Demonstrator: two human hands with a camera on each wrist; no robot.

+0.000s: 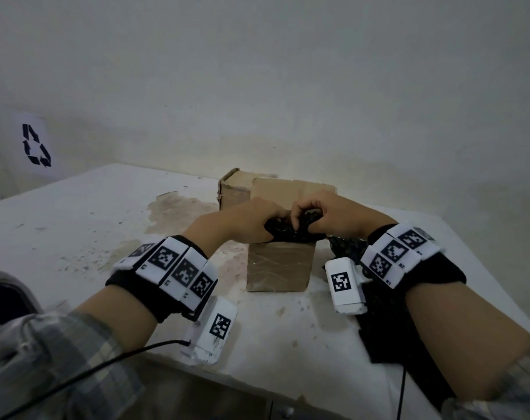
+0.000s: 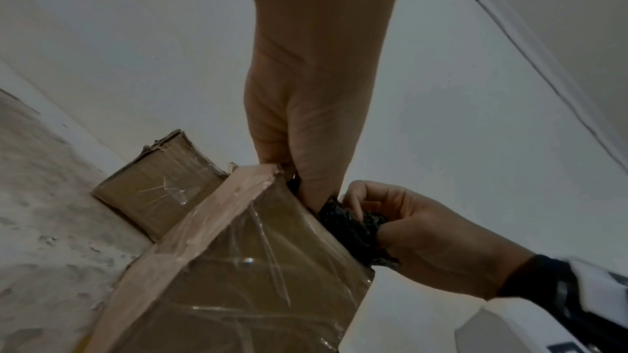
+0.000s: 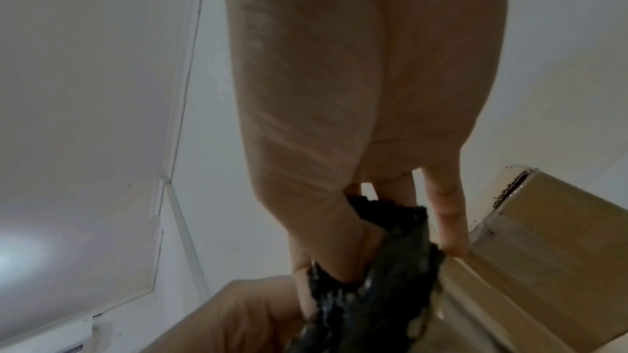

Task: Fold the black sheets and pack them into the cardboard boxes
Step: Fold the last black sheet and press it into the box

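A crumpled black sheet (image 1: 288, 231) sits bunched at the open top of the near cardboard box (image 1: 280, 268), which is wrapped in clear tape. My left hand (image 1: 274, 227) grips the bundle's left side, fingers curled down toward the box mouth. My right hand (image 1: 301, 218) pinches the right side from above. In the left wrist view the left hand (image 2: 307, 184) dips behind the box (image 2: 255, 265) rim, and the right hand (image 2: 377, 224) clutches the black sheet (image 2: 350, 224). In the right wrist view thumb and fingers hold the black sheet (image 3: 390, 265) beside the box (image 3: 543, 238). The inside of the box is hidden.
Two more cardboard boxes (image 1: 235, 189) (image 1: 291, 189) stand behind the near one, by the wall. More black sheets (image 1: 388, 331) lie on the stained white table (image 1: 75, 222) under my right forearm. A dark chair back (image 1: 6, 295) is at the lower left.
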